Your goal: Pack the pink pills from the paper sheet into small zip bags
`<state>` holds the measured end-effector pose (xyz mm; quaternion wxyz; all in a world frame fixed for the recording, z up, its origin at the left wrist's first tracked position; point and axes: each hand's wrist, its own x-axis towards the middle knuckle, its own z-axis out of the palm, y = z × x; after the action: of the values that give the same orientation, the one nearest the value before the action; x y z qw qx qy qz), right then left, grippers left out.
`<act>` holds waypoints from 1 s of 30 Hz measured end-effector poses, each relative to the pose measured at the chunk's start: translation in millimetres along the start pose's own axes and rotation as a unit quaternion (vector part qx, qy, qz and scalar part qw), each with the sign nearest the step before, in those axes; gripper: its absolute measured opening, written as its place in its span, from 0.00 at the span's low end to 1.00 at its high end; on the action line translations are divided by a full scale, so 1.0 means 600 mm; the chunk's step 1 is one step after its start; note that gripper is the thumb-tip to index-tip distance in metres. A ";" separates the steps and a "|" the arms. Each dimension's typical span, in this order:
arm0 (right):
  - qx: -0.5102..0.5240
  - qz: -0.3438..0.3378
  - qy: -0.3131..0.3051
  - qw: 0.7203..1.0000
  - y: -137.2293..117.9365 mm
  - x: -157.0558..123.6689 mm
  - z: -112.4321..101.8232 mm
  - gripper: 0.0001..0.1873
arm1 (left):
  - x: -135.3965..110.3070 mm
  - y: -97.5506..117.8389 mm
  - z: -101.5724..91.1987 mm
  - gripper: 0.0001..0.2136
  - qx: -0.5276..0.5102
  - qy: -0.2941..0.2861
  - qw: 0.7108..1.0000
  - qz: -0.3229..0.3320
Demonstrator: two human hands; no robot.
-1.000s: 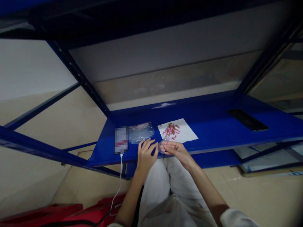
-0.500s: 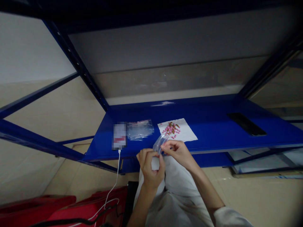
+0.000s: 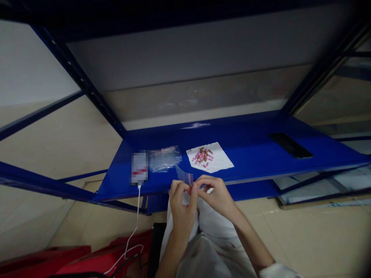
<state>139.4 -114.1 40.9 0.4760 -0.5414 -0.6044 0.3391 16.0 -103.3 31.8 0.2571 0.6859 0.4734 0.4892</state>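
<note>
A small clear zip bag is pinched between my two hands at the shelf's front edge. My left hand is closed on its lower left side, thumb and fingers meeting near the bag's edge. From the right, my right hand grips the edge with the reddish zip strip, its fingertips almost touching those of the left. Just beyond lies a white paper sheet bearing a heap of pink pills and brownish-green capsules. Left of it a stack of clear zip bags lies flat.
On the blue shelf a phone with a white charging cable lies at left, and a black phone-like slab at right. Blue uprights frame both sides. Red plastic items stand on the floor at lower left.
The bag has turned in my hands, so its zip edge now faces right and its body leans up and left. My hands have come closer together. The camera view has shifted slightly.
</note>
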 end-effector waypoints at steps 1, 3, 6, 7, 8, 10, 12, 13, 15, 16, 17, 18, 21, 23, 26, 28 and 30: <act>-0.006 0.000 -0.005 1.000 0.000 -0.002 0.000 0.08 | -0.001 0.000 0.001 0.12 -0.007 -0.006 1.000 -0.008; -0.017 0.004 -0.009 1.000 0.001 -0.006 0.001 0.09 | -0.002 -0.003 0.002 0.14 -0.011 -0.010 1.000 -0.024; -0.026 0.013 -0.011 1.000 0.004 -0.010 0.002 0.09 | -0.002 -0.008 0.001 0.14 0.006 -0.019 0.999 -0.026; -0.028 0.015 -0.009 0.999 0.005 -0.011 0.001 0.09 | -0.001 -0.009 0.000 0.14 0.012 -0.022 0.999 -0.023; -0.031 0.016 -0.007 0.999 0.006 -0.011 0.000 0.08 | 0.000 -0.009 0.000 0.13 0.016 -0.026 0.999 -0.021; -0.035 0.018 -0.003 0.999 0.008 -0.012 -0.002 0.08 | 0.001 -0.009 -0.001 0.12 0.017 -0.040 0.999 -0.021; -0.039 0.022 0.000 0.999 0.008 -0.013 -0.004 0.07 | 0.003 -0.009 -0.001 0.12 0.012 -0.059 0.998 -0.024; -0.041 0.024 0.001 0.999 0.008 -0.013 -0.006 0.07 | 0.003 -0.010 -0.001 0.13 0.007 -0.068 0.997 -0.024; -0.040 0.027 0.000 0.999 0.008 -0.014 -0.007 0.06 | 0.005 -0.010 -0.001 0.13 -0.004 -0.085 0.996 -0.026; -0.038 0.028 -0.001 0.999 0.008 -0.013 -0.007 0.07 | 0.005 -0.011 -0.001 0.13 -0.011 -0.092 0.995 -0.027; -0.034 0.027 -0.004 0.999 0.007 -0.013 -0.007 0.07 | 0.006 -0.011 -0.002 0.13 -0.017 -0.098 0.995 -0.029; -0.028 0.026 -0.007 0.999 0.007 -0.013 -0.007 0.06 | 0.007 -0.012 -0.003 0.13 -0.022 -0.102 0.994 -0.032; -0.008 0.028 -0.011 1.000 0.005 -0.011 -0.003 0.07 | 0.011 -0.014 -0.009 0.13 -0.033 -0.104 0.993 -0.039; 0.003 0.033 -0.005 0.999 0.004 -0.009 0.001 0.08 | 0.014 -0.015 -0.013 0.13 -0.041 -0.106 0.993 -0.043; 0.009 0.040 0.002 0.999 0.002 -0.005 0.006 0.10 | 0.019 -0.016 -0.019 0.13 -0.046 -0.102 0.993 -0.045; 0.012 0.041 0.000 0.999 0.000 -0.004 0.008 0.09 | 0.021 -0.015 -0.022 0.14 -0.041 -0.088 0.994 -0.046; 0.017 0.041 -0.003 0.999 -0.001 -0.002 0.010 0.08 | 0.020 -0.015 -0.022 0.15 -0.037 -0.078 0.995 -0.051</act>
<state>133.3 -115.0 39.2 0.4685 -0.5568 -0.5774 0.3704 1.0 -90.1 34.8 0.3434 0.6867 0.4678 0.4379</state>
